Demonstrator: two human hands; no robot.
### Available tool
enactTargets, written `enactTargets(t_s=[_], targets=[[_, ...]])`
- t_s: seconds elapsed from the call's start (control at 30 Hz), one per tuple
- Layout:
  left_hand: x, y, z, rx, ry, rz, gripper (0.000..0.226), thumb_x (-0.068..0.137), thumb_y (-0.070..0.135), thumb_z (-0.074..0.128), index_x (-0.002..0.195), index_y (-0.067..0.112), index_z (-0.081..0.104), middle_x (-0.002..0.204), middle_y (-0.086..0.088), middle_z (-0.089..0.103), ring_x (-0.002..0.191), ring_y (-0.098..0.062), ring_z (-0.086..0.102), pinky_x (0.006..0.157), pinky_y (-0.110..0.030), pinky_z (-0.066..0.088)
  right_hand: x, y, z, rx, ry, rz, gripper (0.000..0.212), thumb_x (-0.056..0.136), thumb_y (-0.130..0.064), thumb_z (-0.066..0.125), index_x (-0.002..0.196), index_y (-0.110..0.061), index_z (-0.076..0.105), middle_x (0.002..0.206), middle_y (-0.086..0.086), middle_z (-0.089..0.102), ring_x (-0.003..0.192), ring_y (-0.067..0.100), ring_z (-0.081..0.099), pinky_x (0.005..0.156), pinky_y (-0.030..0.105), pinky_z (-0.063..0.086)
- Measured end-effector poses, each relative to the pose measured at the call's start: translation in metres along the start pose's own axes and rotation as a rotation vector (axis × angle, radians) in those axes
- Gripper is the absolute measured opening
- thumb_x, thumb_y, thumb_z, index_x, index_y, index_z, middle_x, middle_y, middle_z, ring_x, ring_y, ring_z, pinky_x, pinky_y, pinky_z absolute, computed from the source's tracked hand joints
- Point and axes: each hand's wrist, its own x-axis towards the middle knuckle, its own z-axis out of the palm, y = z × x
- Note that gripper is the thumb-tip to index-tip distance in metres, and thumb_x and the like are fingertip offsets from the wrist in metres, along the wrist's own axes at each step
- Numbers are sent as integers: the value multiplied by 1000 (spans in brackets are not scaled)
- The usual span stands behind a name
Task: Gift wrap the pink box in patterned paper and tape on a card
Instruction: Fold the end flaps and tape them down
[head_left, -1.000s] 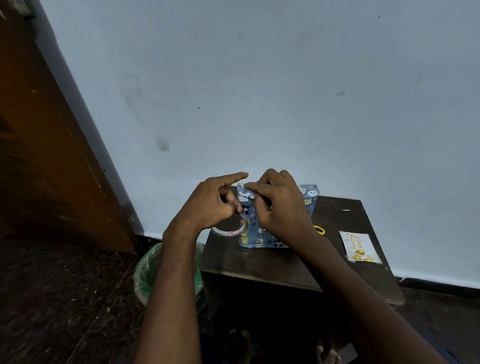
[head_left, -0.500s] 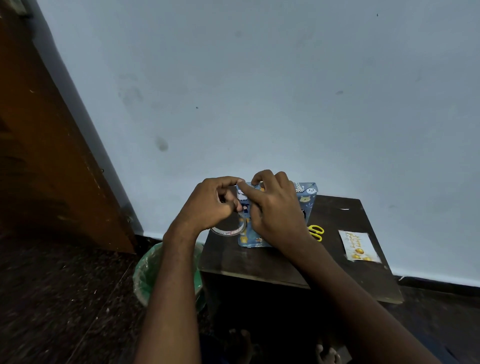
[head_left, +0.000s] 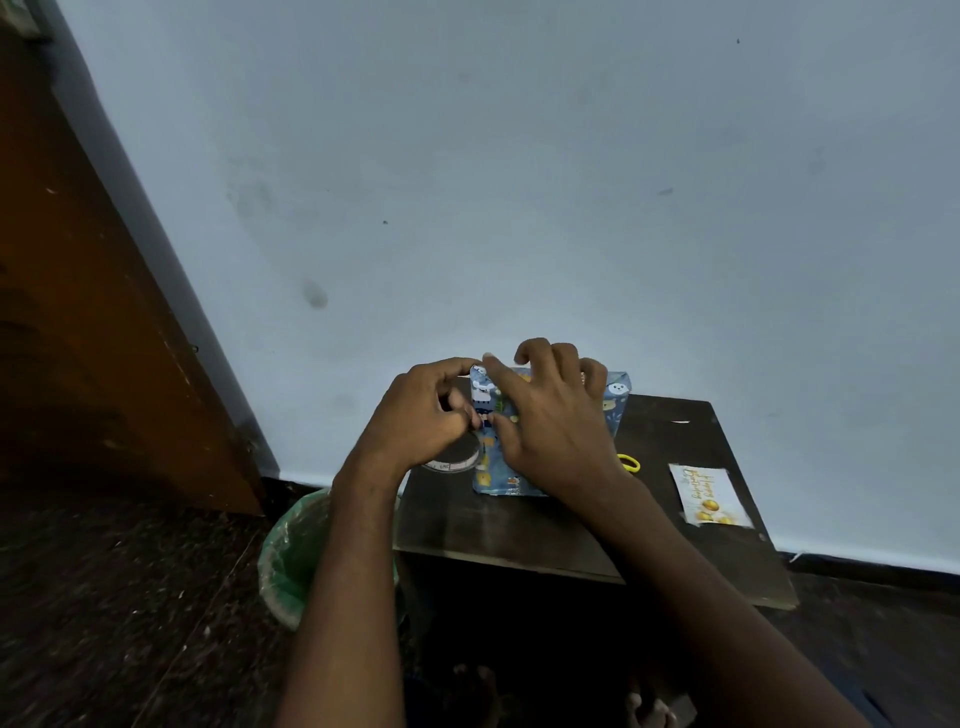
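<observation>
Box (head_left: 613, 405) at table's (head_left: 519, 530) back edge; R hand (head_left: 550, 421) presses it, L hand (head_left: 421, 415) grip unclear.

A small dark wooden table (head_left: 519, 535) stands against a pale wall, its top worn and scuffed toward the near edge. On it lie a box wrapped in blue patterned paper (head_left: 615, 405) toward the back left, a roll of clear tape (head_left: 453, 461) touching the table just left of the box, a yellow scissor handle (head_left: 629, 462) showing to the box's right, and a white birthday card (head_left: 709, 494) with yellow print near the right edge, well apart from the box. The table rests on a dark speckled floor (head_left: 130, 597), where a green-lined bin (head_left: 296, 558) stands just beside its left side.
</observation>
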Motion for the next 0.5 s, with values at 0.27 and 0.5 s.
enactTargets(t_s=[0.27,0.5], targets=[[9,-15,16,-72,48,-52,59,91,-3,64,142,26,66,79,10,80,91,6,73,83,-4,46,-23,62,11,1107,-43,751,119,74,-27,96,164,-26,18,142,3,53,135,22,53,105,37,48],[12,-22,27,-270,83,-158,50,92,-2,69,133,27,68,86,0,82,100,-11,77,103,-34,54,-32,78,33,1465,-262,859,32,84,1,82,114,-5,71,106,14,80,100,35,77,79,42,64]])
